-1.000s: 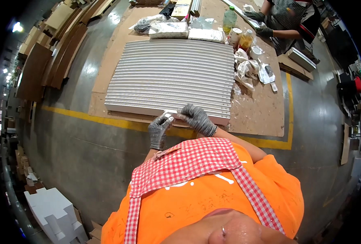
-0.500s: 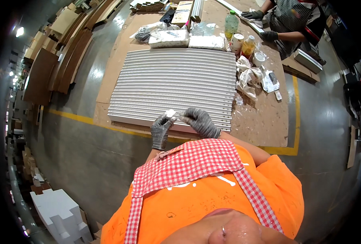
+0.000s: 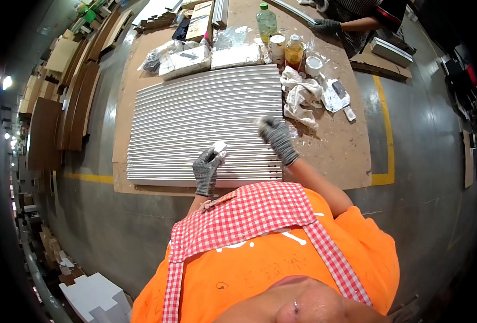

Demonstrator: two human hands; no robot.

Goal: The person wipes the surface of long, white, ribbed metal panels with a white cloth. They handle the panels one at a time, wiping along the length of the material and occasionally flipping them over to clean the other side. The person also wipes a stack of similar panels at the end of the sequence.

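Observation:
My left hand (image 3: pixel 206 170), in a grey knit glove with dark fingertips, is closed on a white lump of putty (image 3: pixel 219 146) above the near edge of the slats. My right hand (image 3: pixel 276 138), gloved alike, is over the right part of the slats. Its fingers are pinched around something thin and pale that motion smears, so I cannot make out its kind. Beneath both hands lies a flat bed of white ridged slats (image 3: pixel 200 118), side by side, with small dark marks along their right ends.
The slats lie on a brown worktable (image 3: pixel 335 156). Beyond them are white blocks (image 3: pixel 237 56), a green-capped bottle (image 3: pixel 266 24) and an amber bottle (image 3: pixel 294 53). A crumpled white rag (image 3: pixel 302 97) lies to the right. A co-worker's gloved hand (image 3: pixel 326 26) rests on a long strip (image 3: pixel 295 11) at the far right.
My right hand has moved away from my left, rightward and farther out over the slats. The left keeps hold of the putty. My view has shifted, so the table appears farther left.

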